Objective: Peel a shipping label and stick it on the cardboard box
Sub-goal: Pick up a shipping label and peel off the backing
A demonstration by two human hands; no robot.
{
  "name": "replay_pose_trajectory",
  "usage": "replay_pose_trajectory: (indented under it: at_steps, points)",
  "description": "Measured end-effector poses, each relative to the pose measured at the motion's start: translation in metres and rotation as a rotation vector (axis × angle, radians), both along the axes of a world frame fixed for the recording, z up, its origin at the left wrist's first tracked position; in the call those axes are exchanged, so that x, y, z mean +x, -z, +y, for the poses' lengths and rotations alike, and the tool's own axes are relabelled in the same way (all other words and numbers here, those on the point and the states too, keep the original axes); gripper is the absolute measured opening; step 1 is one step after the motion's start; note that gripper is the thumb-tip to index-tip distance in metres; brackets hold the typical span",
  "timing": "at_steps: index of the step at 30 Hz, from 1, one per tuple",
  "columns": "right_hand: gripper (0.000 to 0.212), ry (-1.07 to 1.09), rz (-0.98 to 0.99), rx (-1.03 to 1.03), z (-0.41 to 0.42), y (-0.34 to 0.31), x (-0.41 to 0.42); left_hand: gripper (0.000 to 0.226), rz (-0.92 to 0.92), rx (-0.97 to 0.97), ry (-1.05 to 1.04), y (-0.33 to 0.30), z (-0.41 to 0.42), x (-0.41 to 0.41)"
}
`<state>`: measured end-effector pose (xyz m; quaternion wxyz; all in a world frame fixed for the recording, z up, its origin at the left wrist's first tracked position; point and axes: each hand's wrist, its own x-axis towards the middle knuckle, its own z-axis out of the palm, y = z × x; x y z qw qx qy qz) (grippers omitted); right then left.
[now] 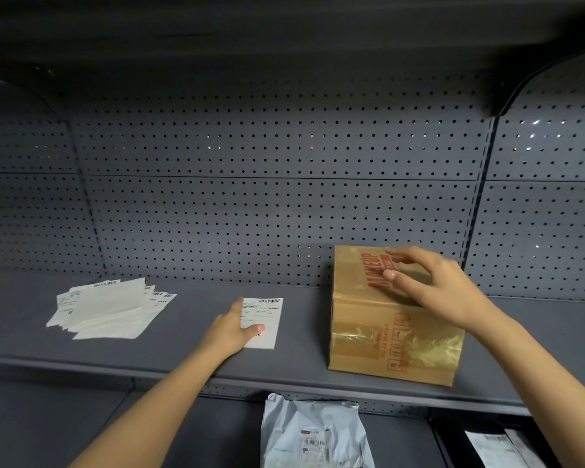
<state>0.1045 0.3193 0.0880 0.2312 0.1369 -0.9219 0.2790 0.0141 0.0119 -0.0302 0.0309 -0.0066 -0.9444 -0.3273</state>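
A brown cardboard box (382, 336) with red print and clear tape stands on the grey shelf (190, 352) at the right. My right hand (429, 282) rests on its top with fingers spread, holding nothing. A single white shipping label (267, 315) with a barcode lies flat on the shelf left of the box. My left hand (232, 327) lies on the label's left side, thumb pressed on the paper, fingers flat. The label stays flat on the shelf.
A loose pile of several white labels (108, 307) lies at the shelf's left. A perforated back panel (277, 204) closes the rear. On the lower shelf sit a grey mailer bag (314, 434) and a dark parcel (493, 444).
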Motion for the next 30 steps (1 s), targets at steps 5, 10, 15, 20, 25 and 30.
replay_pose_trajectory:
  at_steps: [5,10,15,20,25,30]
  points:
    - [0.04,0.004,0.001,-0.013,-0.005,0.0,-0.001,0.083,-0.044,-0.131,-0.061,0.001,-0.003,-0.005]
    - [0.039,0.003,0.017,-0.022,-0.005,0.0,-0.001,0.087,-0.083,-0.34,-0.112,0.005,-0.006,-0.005]
    - [0.04,0.003,0.002,-0.014,-0.006,0.001,-0.002,0.07,-0.017,-0.287,-0.132,0.003,-0.005,0.0]
    - [0.04,0.0,-0.004,-0.023,-0.006,0.001,0.0,0.049,0.0,-0.177,-0.173,-0.002,-0.007,0.004]
    - [0.039,-0.016,-0.024,-0.023,-0.005,-0.002,0.003,0.038,0.095,0.003,-0.215,-0.011,-0.004,0.011]
    - [0.039,-0.016,-0.018,-0.031,-0.007,-0.007,0.008,0.034,0.269,0.35,-0.171,-0.034,0.011,0.019]
